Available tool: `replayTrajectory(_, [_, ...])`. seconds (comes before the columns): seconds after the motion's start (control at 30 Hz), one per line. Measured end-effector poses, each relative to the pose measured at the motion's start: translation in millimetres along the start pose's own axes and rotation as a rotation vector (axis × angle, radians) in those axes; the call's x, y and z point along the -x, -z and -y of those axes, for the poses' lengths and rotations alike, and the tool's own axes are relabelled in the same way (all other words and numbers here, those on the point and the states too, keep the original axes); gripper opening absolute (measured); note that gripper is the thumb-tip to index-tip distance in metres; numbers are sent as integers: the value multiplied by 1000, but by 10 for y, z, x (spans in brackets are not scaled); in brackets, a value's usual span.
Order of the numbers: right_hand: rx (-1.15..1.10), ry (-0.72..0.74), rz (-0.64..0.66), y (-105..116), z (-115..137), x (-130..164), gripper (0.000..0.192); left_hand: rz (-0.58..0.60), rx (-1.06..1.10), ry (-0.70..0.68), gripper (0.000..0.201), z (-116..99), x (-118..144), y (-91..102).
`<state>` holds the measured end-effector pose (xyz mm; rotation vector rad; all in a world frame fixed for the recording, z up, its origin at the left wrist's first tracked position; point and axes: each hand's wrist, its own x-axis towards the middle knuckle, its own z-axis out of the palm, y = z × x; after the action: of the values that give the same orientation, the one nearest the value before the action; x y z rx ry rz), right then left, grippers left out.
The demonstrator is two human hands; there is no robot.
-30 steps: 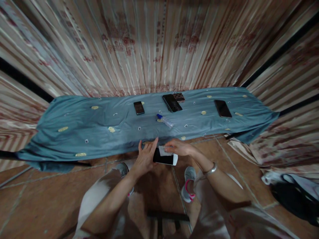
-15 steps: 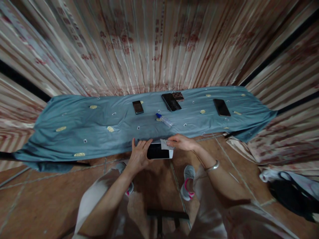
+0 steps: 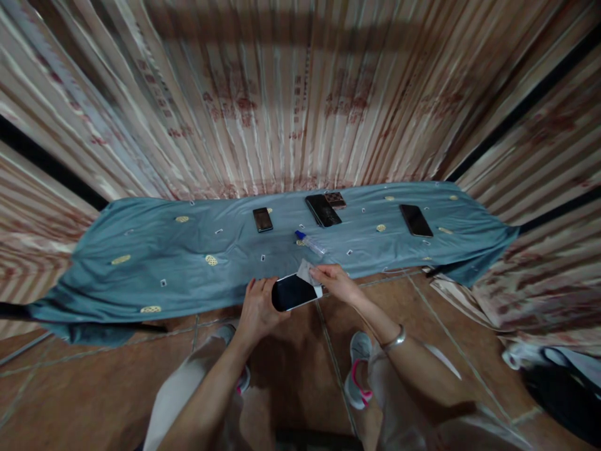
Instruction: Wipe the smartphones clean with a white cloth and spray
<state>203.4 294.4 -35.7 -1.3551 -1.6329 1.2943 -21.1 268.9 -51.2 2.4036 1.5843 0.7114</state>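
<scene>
A white-edged phone (image 3: 295, 292) with a dark screen was held flat just off the near edge of the blue cloth (image 3: 154, 257), over the tiled floor (image 3: 94, 376). The left hand (image 3: 257, 308) gripped its left end, fingers curled around the edge. The right hand (image 3: 334, 282) pinched a small pale wipe (image 3: 305, 272) between thumb and fingertips, and the wipe touched the phone's upper right corner. A silver bangle (image 3: 393, 340) sat on the right wrist. On the cloth, which draped a long table, lay three more phones, all dark-screened and face up: a small phone (image 3: 262, 220) left of centre, a larger phone (image 3: 323, 210) near the middle, and a third phone (image 3: 416, 220) well apart to the right. Just beside the larger one, touching its far corner, was one small patterned brown case (image 3: 335, 200). One clear little bottle with a blue cap (image 3: 309, 243) lay on its side between the larger phone and the hands. Two grey shoes (image 3: 357, 369) with pink trim showed below, and striped curtains (image 3: 282, 113) hung behind the table. A dark bag (image 3: 558, 394) lay on the floor at far right.
</scene>
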Motion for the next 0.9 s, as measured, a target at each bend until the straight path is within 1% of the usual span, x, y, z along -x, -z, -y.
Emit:
replayTrajectory(0.2, [2,20,-111,-121,12,-12,49,-2,-10,68,60,18,-43,37])
replayTrajectory(0.43, [6,44,-167,-170,32,16,47,12,11,116,60,15,-65,87])
replayTrajectory(0.57, [-5,58,-205,-213,40,28,47,-8,24,164,60,7,-93,110])
replayTrajectory(0.73, [-35,73,-266,-293,47,39,48,-41,22,159,59,44,-96,89])
replayTrajectory(0.9, [-89,71,-296,-385,59,61,47,-72,18,165,58,62,-101,85])
